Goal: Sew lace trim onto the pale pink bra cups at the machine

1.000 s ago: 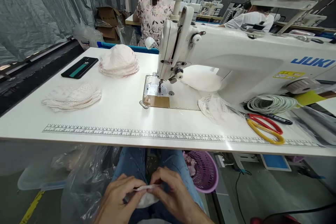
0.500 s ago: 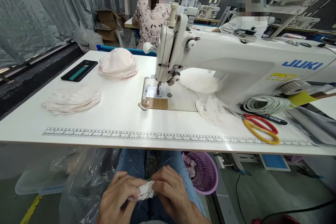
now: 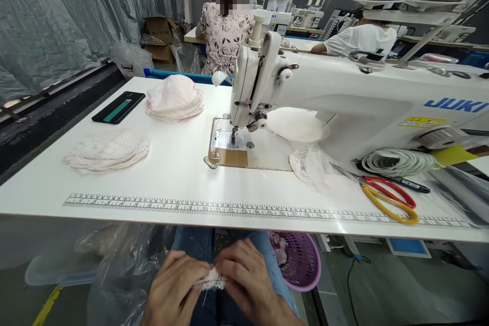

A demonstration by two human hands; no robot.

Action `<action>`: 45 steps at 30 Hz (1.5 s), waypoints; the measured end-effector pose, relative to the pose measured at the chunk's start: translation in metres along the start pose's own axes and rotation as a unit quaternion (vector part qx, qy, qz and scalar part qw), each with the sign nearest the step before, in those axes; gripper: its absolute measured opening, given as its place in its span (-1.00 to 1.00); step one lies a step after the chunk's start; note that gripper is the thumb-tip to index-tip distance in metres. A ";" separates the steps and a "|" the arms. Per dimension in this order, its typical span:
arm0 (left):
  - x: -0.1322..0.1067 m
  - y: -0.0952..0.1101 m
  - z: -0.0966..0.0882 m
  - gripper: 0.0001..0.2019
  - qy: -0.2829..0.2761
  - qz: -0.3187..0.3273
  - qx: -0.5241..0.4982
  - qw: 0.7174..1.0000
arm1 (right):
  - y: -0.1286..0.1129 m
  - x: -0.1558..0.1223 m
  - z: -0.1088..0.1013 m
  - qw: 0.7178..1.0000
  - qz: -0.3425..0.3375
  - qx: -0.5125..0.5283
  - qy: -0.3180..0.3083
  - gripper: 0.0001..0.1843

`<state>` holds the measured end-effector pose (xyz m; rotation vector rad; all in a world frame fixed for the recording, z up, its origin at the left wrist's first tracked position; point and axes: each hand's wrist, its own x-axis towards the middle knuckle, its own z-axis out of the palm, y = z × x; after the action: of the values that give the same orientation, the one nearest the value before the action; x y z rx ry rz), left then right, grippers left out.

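Below the table edge, over my lap in blue jeans, my left hand [image 3: 173, 290] and my right hand [image 3: 248, 282] both pinch a small white lace piece [image 3: 209, 280] between their fingertips. The hands touch each other at the lace. On the white table [image 3: 179, 173] above stands a white sewing machine [image 3: 344, 97] with its needle plate [image 3: 229, 145] in front of me. A flat stack of lace pieces [image 3: 107, 150] lies at the left and a domed stack of pale cups [image 3: 173, 97] lies behind it.
A black phone [image 3: 118, 107] lies far left. Red and yellow scissors [image 3: 389, 196], a coiled white cord [image 3: 397, 162] and more lace [image 3: 317, 168] lie at the right. A purple basket [image 3: 301, 260] and clear plastic bag [image 3: 122, 270] hang under the table. Two people sit behind.
My hands have bunched the lace piece smaller between the fingertips and stayed over my lap. The view has tilted slightly down.
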<state>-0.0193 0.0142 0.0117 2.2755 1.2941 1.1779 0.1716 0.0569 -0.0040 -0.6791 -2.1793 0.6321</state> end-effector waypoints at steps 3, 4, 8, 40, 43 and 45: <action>-0.002 -0.001 0.002 -0.74 -0.024 -0.006 -0.012 1.000 | -0.001 -0.001 0.001 1.000 0.001 -0.020 0.003 -0.88; -0.003 -0.001 0.003 -0.75 -0.027 -0.016 -0.019 0.999 | -0.002 -0.002 0.002 1.000 0.008 -0.014 0.006 -0.89; -0.009 0.002 0.009 -0.79 -0.026 -0.057 -0.028 0.998 | -0.005 -0.005 0.005 0.998 0.049 0.038 0.009 -0.90; -0.002 0.017 0.006 -0.76 -0.175 -0.464 -0.236 0.835 | -0.007 -0.011 0.000 0.897 0.280 0.332 -0.084 -0.65; 0.001 0.014 0.005 -0.75 -0.202 -0.467 -0.281 0.813 | -0.007 -0.010 0.001 0.881 0.297 0.359 -0.089 -0.64; 0.002 0.012 0.004 -0.74 -0.219 -0.457 -0.288 0.813 | -0.007 -0.009 0.002 0.870 0.309 0.374 -0.093 -0.62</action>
<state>-0.0089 0.0095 0.0167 1.1140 1.3224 0.5194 0.1737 0.0452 -0.0055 -0.8902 -1.6204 1.8171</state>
